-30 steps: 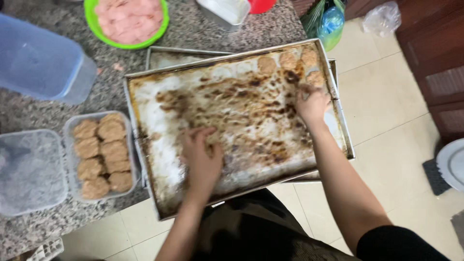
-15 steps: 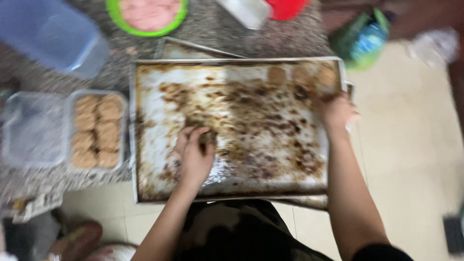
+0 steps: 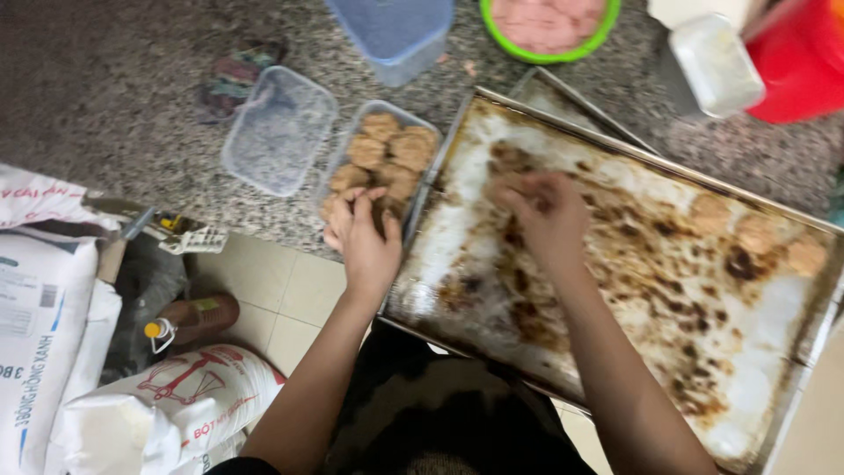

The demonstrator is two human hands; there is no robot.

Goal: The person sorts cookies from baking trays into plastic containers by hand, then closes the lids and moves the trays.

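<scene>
The left hand [image 3: 367,239] has moved off the baking tray [image 3: 492,255], its grip now closed on a cookie [image 3: 387,214] over the plastic box [image 3: 345,154]; the right hand [image 3: 543,215], grip unclear, stays on the tray.

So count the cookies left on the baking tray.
3, in a row at the tray's far right: cookies at and. The right hand may hide another.

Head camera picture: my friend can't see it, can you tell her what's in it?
Seen from above, a person's left hand rests on a clear container of round brown cookies, while the right hand touches a large, browned baking tray with a few cookies left at its far end. An empty clear container sits beside it on the speckled counter.
</scene>
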